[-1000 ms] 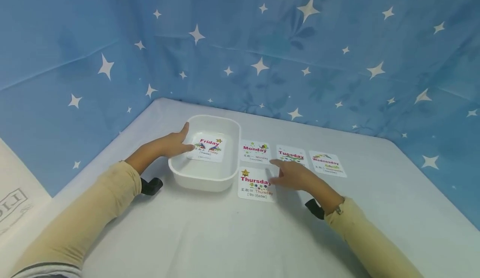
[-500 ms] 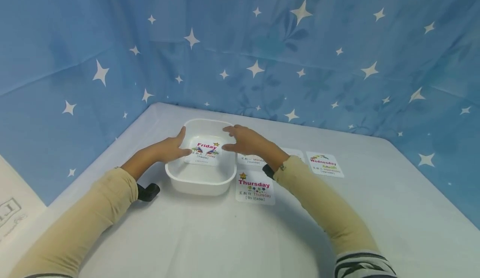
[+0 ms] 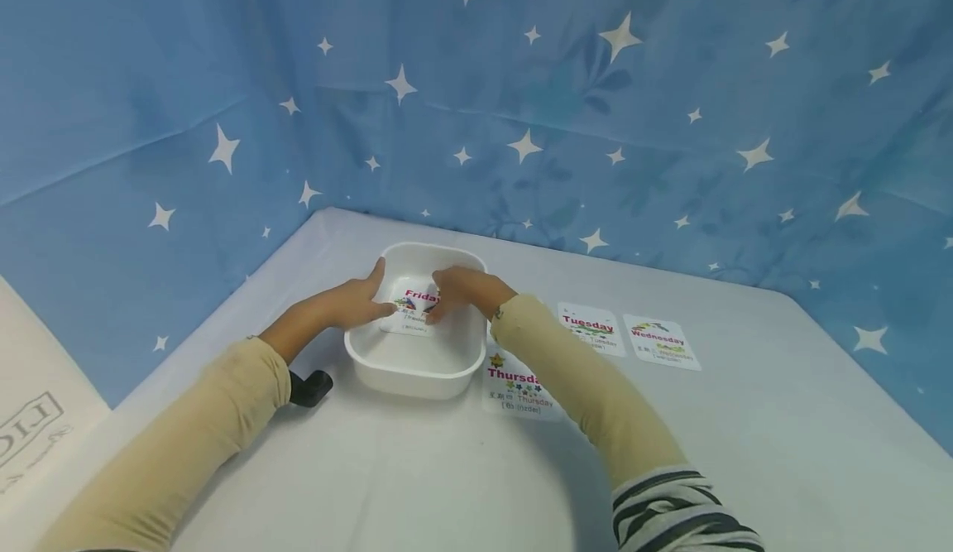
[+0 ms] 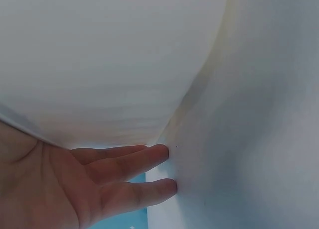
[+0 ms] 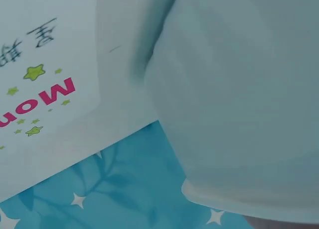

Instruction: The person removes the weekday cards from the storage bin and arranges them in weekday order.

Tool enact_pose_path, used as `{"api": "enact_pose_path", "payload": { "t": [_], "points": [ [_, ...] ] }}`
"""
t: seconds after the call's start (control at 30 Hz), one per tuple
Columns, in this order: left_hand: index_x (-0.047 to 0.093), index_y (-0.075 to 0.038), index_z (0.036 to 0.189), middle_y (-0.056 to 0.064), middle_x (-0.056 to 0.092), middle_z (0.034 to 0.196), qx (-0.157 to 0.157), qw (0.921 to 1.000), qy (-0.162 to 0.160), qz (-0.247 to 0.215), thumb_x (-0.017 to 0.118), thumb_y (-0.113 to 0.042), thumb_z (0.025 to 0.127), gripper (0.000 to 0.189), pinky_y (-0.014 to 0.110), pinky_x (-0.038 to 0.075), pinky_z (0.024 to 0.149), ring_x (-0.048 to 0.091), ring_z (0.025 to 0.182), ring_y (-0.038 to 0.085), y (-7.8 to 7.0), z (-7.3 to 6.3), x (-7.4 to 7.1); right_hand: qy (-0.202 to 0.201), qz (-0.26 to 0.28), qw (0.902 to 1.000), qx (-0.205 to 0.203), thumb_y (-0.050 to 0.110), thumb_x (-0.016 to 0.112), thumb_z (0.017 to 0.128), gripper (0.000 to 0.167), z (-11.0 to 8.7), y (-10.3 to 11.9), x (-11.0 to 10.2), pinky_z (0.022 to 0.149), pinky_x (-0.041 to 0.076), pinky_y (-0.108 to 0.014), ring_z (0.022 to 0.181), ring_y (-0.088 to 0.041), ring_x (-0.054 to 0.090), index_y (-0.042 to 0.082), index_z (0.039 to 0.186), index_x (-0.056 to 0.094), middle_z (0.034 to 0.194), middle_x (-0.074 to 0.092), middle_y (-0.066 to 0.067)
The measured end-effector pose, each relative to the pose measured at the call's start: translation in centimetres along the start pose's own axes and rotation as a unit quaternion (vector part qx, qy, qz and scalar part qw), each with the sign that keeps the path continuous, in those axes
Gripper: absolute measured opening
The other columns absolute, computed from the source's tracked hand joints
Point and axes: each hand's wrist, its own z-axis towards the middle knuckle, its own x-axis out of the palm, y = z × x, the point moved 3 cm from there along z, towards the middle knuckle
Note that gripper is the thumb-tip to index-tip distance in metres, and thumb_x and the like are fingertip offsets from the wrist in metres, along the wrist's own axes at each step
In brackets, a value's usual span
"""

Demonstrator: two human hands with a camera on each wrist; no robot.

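Note:
In the head view, a white plastic basin (image 3: pixel 417 382) stands on the table with a Friday word card (image 3: pixel 405 320) lying inside. My left hand (image 3: pixel 353 302) holds its left side, thumb over the rim, and the left wrist view shows fingers (image 4: pixel 132 164) along the outer wall. My right hand (image 3: pixel 465 291) reaches into the basin over the card's right part, thumb and forefinger apart; whether it touches the card is unclear. Right of the basin lie the Thursday card (image 3: pixel 514 399), Tuesday card (image 3: pixel 591 328) and Wednesday card (image 3: pixel 661 341). A Monday card (image 5: pixel 37 99) appears in the right wrist view, hidden by my forearm from above.
A white cloth covers the table (image 3: pixel 417 477). Behind it hangs a blue curtain (image 3: pixel 521 105) with white stars. A pale printed item (image 3: pixel 37 420) is at the left edge. Beneath my left wrist sits a black wrist-camera piece (image 3: pixel 311 388).
My right hand has moved left from beside the Thursday card, over the basin's right rim and down into the basin. The left hand has stayed at the basin's left side.

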Motion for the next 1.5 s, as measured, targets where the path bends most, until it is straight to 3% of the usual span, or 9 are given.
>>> {"api": "enact_pose_path", "payload": {
  "t": [0.17,0.33,0.47,0.7,0.83,1.07,1.37,1.5],
  "points": [
    [-0.017,0.004,0.141,0.034,0.026,0.141,0.005,1.0000,-0.005,0.001,0.046,-0.031,0.094,0.086,0.033,0.049,0.073,0.061,0.097,0.030,-0.4,-0.1,-0.2,0.011,0.019,0.9997,0.012,0.047,0.071,0.074,0.097,-0.2,-0.2,-0.1,0.111,0.020,-0.038,0.139,-0.023,0.020,0.015,0.148,0.016,0.153,0.019,-0.007],
    [-0.016,0.004,0.141,0.033,0.023,0.143,0.004,1.0000,-0.009,-0.002,0.046,-0.031,0.094,0.085,0.035,0.048,0.077,0.058,0.103,0.032,-0.3,-0.1,-0.3,0.023,0.027,0.9990,0.027,0.052,0.072,0.070,0.102,0.3,-0.5,-0.2,0.109,0.023,-0.042,0.140,-0.025,0.015,0.021,0.148,0.013,0.154,0.011,-0.008],
    [-0.016,0.003,0.142,0.031,0.020,0.145,-0.006,1.0000,-0.001,-0.002,0.045,-0.032,0.094,0.085,0.035,0.047,0.080,0.053,0.111,0.033,-0.2,-0.1,-0.2,0.038,0.025,0.9984,0.035,0.056,0.073,0.066,0.102,0.8,-0.6,-0.1,0.105,0.031,-0.041,0.135,-0.025,0.025,0.022,0.146,0.021,0.151,0.018,-0.007],
    [-0.017,0.002,0.142,0.031,0.023,0.144,-0.005,1.0000,-0.002,-0.001,0.045,-0.032,0.094,0.085,0.034,0.047,0.077,0.055,0.105,0.030,-0.6,0.1,-0.5,0.013,0.005,0.9994,0.032,0.060,0.072,0.064,0.095,1.6,-0.8,-0.4,0.103,0.035,-0.040,0.122,-0.022,0.041,0.015,0.140,0.036,0.139,0.039,-0.008],
    [-0.018,0.003,0.141,0.032,0.021,0.144,-0.007,1.0000,0.004,0.002,0.044,-0.032,0.094,0.085,0.034,0.048,0.077,0.056,0.106,0.031,-0.4,0.0,-0.4,0.026,0.024,0.9987,0.038,0.060,0.074,0.061,0.096,1.9,-0.8,-0.3,0.101,0.037,-0.039,0.119,-0.021,0.044,0.013,0.137,0.040,0.134,0.044,-0.006],
    [-0.017,0.005,0.141,0.033,0.021,0.143,-0.001,1.0000,-0.001,0.004,0.044,-0.031,0.095,0.084,0.040,0.043,0.087,0.048,0.118,0.037,-0.4,-0.2,-0.3,0.024,0.052,0.9980,0.026,0.053,0.077,0.062,0.095,2.3,-0.4,-0.3,0.101,0.037,-0.038,0.122,-0.023,0.044,0.012,0.138,0.038,0.137,0.042,-0.006],
    [-0.018,0.004,0.141,0.032,0.019,0.145,-0.005,1.0000,0.003,0.006,0.044,-0.032,0.095,0.085,0.039,0.043,0.087,0.047,0.120,0.036,-0.3,-0.1,-0.3,0.052,0.041,0.9970,0.041,0.057,0.075,0.063,0.090,2.4,-0.5,-0.2,0.099,0.039,-0.037,0.116,-0.021,0.049,0.010,0.134,0.045,0.133,0.048,-0.005],
    [-0.019,0.004,0.141,0.032,0.020,0.145,-0.002,1.0000,0.004,0.001,0.044,-0.032,0.095,0.085,0.037,0.045,0.084,0.049,0.117,0.035,-0.2,0.0,-0.3,0.046,0.059,0.9964,0.040,0.056,0.077,0.061,0.092,2.6,-0.6,-0.1,0.098,0.040,-0.037,0.116,-0.021,0.049,0.009,0.134,0.045,0.132,0.048,-0.006]
  ]
}}
